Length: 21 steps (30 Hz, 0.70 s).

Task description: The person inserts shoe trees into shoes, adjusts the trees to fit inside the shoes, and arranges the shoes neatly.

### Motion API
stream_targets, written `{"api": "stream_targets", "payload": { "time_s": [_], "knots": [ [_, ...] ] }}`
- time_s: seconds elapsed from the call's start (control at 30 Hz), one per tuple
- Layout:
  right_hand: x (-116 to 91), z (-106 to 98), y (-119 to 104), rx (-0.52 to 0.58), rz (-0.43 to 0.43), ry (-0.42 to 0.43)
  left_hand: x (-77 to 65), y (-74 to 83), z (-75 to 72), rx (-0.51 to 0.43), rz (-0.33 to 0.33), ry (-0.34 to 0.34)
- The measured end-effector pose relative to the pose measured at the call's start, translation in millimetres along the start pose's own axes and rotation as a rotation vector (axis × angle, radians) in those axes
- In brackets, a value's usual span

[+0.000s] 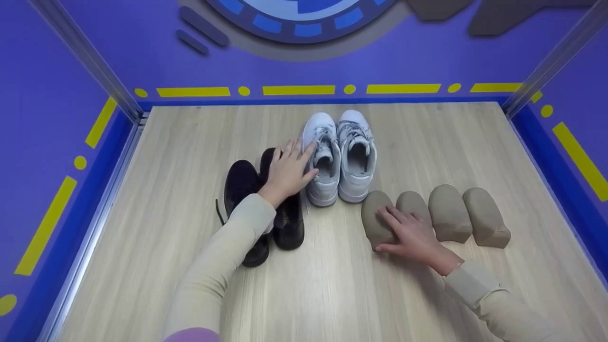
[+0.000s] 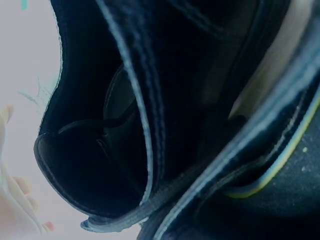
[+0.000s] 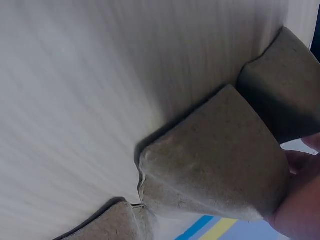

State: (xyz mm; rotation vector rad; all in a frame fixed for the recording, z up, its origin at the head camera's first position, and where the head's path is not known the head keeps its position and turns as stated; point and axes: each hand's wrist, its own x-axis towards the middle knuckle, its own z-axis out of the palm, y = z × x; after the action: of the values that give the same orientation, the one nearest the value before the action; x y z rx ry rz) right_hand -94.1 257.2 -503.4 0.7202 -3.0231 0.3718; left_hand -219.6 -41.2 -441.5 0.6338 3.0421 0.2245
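My left hand (image 1: pixel 287 168) reaches over the right black shoe (image 1: pixel 290 232), its fingers spread and lying by the side of the left white sneaker (image 1: pixel 324 194). The left black shoe (image 1: pixel 240 178) lies beside its mate, a lace trailing. In the left wrist view, a black shoe's opening (image 2: pixel 90 170) fills most of the picture. My right hand (image 1: pixel 413 235) is over the two leftmost of several brown moulded shoe inserts (image 1: pixel 375 209), fingers extended, thumb near the leftmost one's lower end. Whether it presses on them is unclear. The right wrist view shows inserts (image 3: pixel 215 155) close up.
The right white sneaker (image 1: pixel 356 183) stands against its mate, toes toward the back wall. Two more inserts (image 1: pixel 447 209) lie in the row to the right. Blue panels with yellow dashes (image 1: pixel 298 90) border the wood-grain tabletop (image 1: pixel 332 285) at the back and sides.
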Motion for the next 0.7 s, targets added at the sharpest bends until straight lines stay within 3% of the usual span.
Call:
{"api": "stream_targets", "payload": {
  "time_s": [0.27,0.7],
  "knots": [
    [-2.0,5.4,-1.7,-0.087,-0.037,0.027,0.9,2.6,0.7,0.043,0.009,0.004],
    [-3.4,8.0,-6.3,-0.122,-0.027,0.035,3.7,5.4,1.8,0.014,0.000,-0.013]
  ]
}}
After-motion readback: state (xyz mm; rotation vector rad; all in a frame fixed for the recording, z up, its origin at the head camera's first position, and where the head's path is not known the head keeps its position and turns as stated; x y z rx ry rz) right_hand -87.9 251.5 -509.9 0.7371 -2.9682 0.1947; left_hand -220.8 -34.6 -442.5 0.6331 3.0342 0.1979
